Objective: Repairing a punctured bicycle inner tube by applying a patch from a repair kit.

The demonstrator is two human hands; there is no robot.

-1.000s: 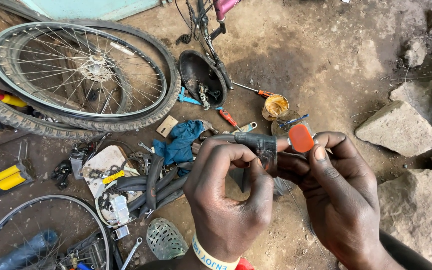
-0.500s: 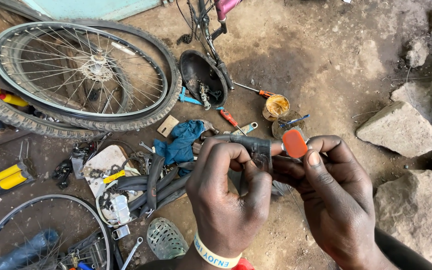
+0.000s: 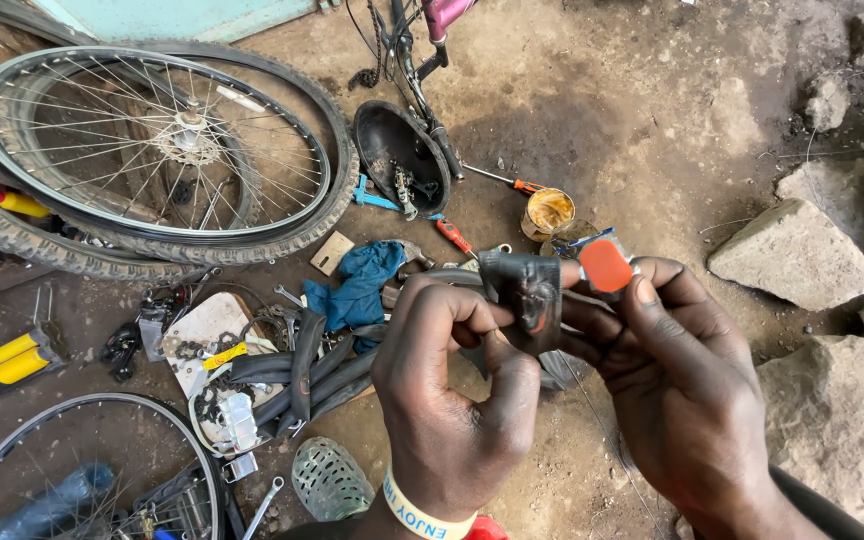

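My left hand (image 3: pixel 449 390) pinches a folded piece of black rubber inner tube (image 3: pixel 524 292) in front of me, fingers curled around it. My right hand (image 3: pixel 687 385) holds the other side of the tube. An orange oval patch (image 3: pixel 606 265) is gripped between its thumb and fingertips, just right of the fold. The tube trails down between both hands. A yellow wristband sits on my left wrist.
A bicycle wheel with tyre (image 3: pixel 157 150) lies at upper left, another wheel (image 3: pixel 82 470) at lower left. Black tube loops (image 3: pixel 302 365), a blue rag (image 3: pixel 362 280), screwdrivers, a small open tin (image 3: pixel 549 212) and a yellow pump (image 3: pixel 2 360) litter the dirt. Rocks (image 3: pixel 797 250) sit right.
Both hands have shifted slightly down and right with the tube and patch; the grip is unchanged.
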